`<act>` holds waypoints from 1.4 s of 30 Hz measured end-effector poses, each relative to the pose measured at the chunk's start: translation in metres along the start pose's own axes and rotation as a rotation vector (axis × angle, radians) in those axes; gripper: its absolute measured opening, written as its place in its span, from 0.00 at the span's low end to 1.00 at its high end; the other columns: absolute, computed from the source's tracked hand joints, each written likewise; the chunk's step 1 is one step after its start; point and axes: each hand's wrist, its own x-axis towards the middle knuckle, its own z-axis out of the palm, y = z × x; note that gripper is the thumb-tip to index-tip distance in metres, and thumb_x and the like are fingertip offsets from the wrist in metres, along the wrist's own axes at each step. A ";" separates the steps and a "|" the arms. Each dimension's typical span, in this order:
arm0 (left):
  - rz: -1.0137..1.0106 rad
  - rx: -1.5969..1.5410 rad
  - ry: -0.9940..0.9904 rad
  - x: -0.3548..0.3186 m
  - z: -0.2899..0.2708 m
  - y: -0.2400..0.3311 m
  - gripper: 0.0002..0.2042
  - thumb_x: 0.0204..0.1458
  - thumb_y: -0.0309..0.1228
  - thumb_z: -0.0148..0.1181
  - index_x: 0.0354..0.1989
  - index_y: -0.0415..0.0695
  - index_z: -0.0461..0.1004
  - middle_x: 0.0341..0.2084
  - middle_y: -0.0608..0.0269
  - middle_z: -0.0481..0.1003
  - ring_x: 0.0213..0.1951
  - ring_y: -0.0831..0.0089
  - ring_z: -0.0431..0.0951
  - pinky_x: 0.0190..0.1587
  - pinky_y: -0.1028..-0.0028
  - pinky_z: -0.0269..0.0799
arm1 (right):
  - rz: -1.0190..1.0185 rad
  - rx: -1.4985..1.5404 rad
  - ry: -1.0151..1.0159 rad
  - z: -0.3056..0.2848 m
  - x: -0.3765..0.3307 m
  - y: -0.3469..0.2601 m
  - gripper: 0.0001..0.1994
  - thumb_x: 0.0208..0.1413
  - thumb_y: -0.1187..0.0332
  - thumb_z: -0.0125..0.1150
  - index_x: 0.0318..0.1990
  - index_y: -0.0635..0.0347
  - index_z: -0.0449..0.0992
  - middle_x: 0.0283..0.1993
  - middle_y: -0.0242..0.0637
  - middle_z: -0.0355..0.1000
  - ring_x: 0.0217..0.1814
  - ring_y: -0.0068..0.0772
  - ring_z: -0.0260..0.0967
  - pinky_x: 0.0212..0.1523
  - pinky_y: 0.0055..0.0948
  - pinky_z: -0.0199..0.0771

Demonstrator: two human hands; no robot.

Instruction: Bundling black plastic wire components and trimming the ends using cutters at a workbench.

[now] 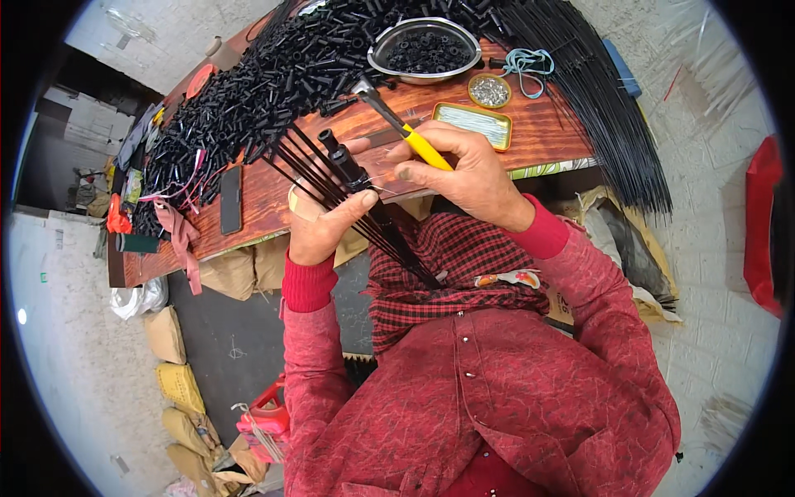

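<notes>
My left hand grips a black plastic hub from which several thin black rods fan out, up toward the table and down across my lap. My right hand is closed on a yellow-handled tool whose grey metal head points up-left over the table, just above the hub. Both hands are close together at the near edge of the wooden table.
A large heap of small black plastic tubes covers the table's left and back. A metal bowl of black parts, a small round tin, a flat yellow tin, a bundle of long black rods and a dark phone also lie there.
</notes>
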 end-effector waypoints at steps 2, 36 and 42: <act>-0.001 0.018 -0.020 -0.001 -0.003 -0.001 0.26 0.45 0.26 0.70 0.54 0.36 0.71 0.29 0.71 0.75 0.32 0.82 0.74 0.38 0.80 0.71 | -0.035 -0.004 -0.010 0.004 0.002 0.002 0.07 0.54 0.72 0.64 0.38 0.65 0.79 0.36 0.31 0.72 0.38 0.22 0.70 0.41 0.22 0.69; 0.101 0.308 0.148 -0.003 0.007 0.002 0.12 0.48 0.23 0.67 0.42 0.39 0.76 0.31 0.67 0.78 0.33 0.82 0.76 0.37 0.78 0.73 | 0.316 -0.243 -0.615 -0.060 0.011 -0.046 0.13 0.49 0.73 0.55 0.41 0.61 0.81 0.30 0.37 0.76 0.32 0.25 0.71 0.35 0.27 0.70; 0.062 0.306 0.164 -0.004 0.010 0.006 0.13 0.49 0.22 0.67 0.44 0.38 0.76 0.31 0.67 0.78 0.33 0.82 0.76 0.37 0.78 0.73 | 0.278 -0.333 -0.643 -0.061 0.016 -0.045 0.12 0.49 0.71 0.55 0.40 0.61 0.81 0.25 0.34 0.73 0.26 0.23 0.67 0.29 0.28 0.66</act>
